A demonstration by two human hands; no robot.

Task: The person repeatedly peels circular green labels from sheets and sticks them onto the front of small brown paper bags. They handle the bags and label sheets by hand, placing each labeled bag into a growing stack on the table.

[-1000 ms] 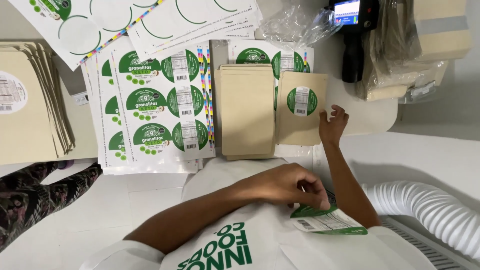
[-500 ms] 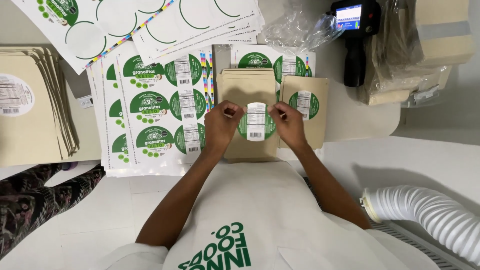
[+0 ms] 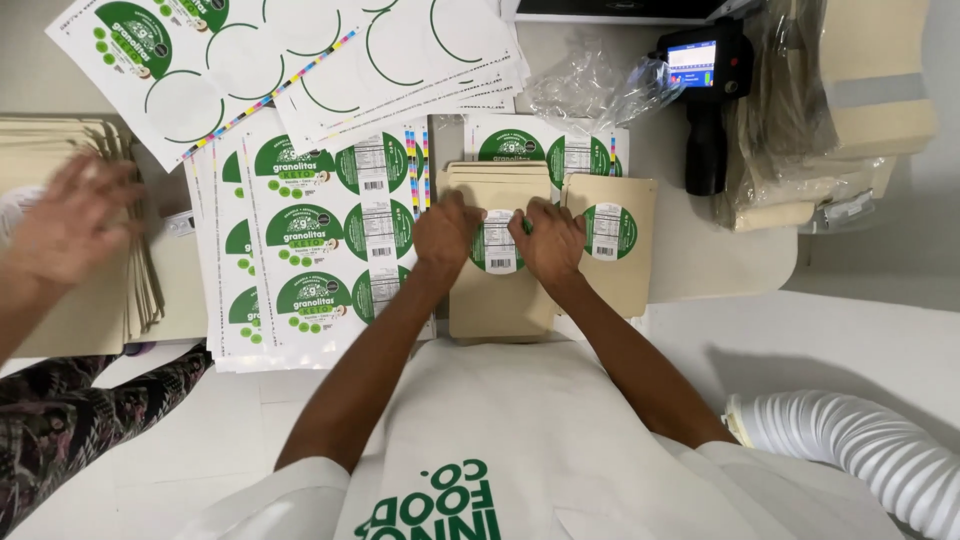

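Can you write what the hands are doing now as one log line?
left hand + right hand: pressing round green sticker | on: tan pouch | nearby: sticker sheets
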